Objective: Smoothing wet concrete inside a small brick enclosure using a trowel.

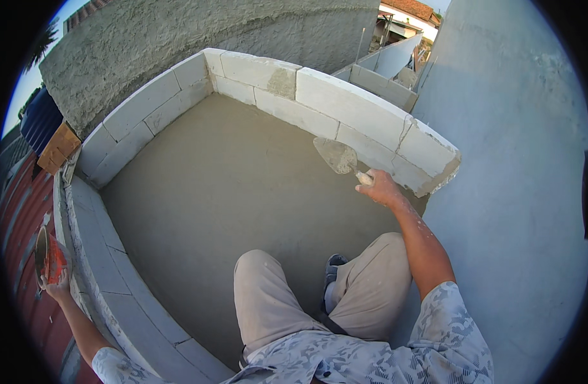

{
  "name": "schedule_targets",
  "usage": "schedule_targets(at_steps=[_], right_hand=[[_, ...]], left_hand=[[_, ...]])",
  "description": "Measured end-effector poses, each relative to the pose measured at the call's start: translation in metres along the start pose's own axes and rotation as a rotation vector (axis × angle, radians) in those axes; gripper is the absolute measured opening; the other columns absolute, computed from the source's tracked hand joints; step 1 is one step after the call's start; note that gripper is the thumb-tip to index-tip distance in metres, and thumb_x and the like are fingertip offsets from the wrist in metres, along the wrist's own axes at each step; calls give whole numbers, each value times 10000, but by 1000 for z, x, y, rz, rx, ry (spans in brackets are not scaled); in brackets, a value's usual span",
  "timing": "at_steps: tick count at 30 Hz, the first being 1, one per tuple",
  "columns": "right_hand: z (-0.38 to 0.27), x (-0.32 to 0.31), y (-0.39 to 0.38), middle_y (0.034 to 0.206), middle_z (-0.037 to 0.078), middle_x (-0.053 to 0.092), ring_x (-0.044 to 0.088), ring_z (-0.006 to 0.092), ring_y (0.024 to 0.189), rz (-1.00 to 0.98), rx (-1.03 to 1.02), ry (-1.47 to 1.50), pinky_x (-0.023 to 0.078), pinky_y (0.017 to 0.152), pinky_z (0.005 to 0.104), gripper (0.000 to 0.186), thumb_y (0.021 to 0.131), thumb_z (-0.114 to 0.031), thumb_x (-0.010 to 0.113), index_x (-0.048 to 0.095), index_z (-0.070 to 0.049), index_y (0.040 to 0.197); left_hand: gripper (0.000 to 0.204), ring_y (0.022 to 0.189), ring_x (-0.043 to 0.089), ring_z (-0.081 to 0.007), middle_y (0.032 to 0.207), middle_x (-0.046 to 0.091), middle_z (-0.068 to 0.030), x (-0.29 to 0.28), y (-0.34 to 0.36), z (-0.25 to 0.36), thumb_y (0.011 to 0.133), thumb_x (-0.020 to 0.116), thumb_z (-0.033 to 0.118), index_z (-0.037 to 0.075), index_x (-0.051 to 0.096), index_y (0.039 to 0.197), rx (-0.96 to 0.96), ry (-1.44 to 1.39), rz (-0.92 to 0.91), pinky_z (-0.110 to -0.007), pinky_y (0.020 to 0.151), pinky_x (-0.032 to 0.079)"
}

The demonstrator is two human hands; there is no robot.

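Observation:
My right hand [378,187] is closed round the handle of a pointed masonry trowel [336,155]. Its blade is smeared with grey mortar and hangs over the floor near the low white block wall [356,107]. Far out to the left, my left hand [57,285] grips a red bucket [54,261] with a grey-coated rim. That bucket is tilted beyond the left block wall [132,296], above the red roofing; what is inside it cannot be made out.
Smooth grey cement floor [210,185] lies inside the low walls, with my knees bent above it. A tall pale blue-grey wall [505,192] rises at right. Behind stands a rough grey wall [198,32]. Red corrugated roofing [22,237], a board [59,148] and a dark blue tank [41,118] are at left.

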State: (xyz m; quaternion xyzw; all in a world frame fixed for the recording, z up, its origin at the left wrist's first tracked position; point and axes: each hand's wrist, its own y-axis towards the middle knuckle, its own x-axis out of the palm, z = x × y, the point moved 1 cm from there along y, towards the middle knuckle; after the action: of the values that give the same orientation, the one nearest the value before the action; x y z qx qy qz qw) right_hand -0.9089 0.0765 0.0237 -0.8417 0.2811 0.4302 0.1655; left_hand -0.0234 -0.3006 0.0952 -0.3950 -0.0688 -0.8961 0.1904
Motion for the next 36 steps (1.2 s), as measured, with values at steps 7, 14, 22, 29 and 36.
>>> schedule_targets(at_steps=[7, 14, 22, 29, 36], right_hand=[[-34, -6, -24, 825, 260, 635, 599, 443, 758, 203, -126, -69, 469, 701, 487, 329, 774, -190, 774, 596, 29, 944], [5, -31, -38, 696, 56, 478, 483, 194, 564, 222, -35, 182, 436, 508, 353, 220, 829, -104, 699, 505, -8, 868], [-13, -20, -47, 670, 30, 463, 441, 109, 461, 85, 17, 261, 401, 378, 277, 243, 842, -105, 696, 459, -65, 804], [-2, -28, -48, 647, 26, 477, 456, 113, 436, 53, 51, 226, 403, 376, 273, 244, 852, -92, 686, 451, -76, 787], [7, -29, -57, 642, 27, 480, 465, 115, 432, 73, 108, 291, 411, 378, 276, 213, 864, -109, 682, 479, -72, 810]], left_hand=[[1056, 1520, 53, -394, 1637, 17, -179, -30, -19, 54, 884, 655, 521, 66, 3, 1580, 18, -93, 353, -548, 1212, 143], [1056, 1516, 57, -418, 1627, -16, -236, -36, -11, 38, 903, 655, 506, 101, -45, 1582, 44, -63, 348, -556, 1202, 154], [1107, 1523, 49, -402, 1641, -12, -194, -27, -14, 37, 897, 640, 542, 119, -123, 1578, 92, -138, 287, -568, 1208, 147], [1163, 1527, 41, -399, 1648, -6, -191, -20, 3, 43, 880, 672, 524, 141, -184, 1569, 144, -313, 148, -579, 1209, 118], [887, 1492, 109, -470, 1608, 97, -222, -16, 9, 43, 908, 685, 420, 82, 149, 1529, 198, -218, 114, -612, 1192, 153]])
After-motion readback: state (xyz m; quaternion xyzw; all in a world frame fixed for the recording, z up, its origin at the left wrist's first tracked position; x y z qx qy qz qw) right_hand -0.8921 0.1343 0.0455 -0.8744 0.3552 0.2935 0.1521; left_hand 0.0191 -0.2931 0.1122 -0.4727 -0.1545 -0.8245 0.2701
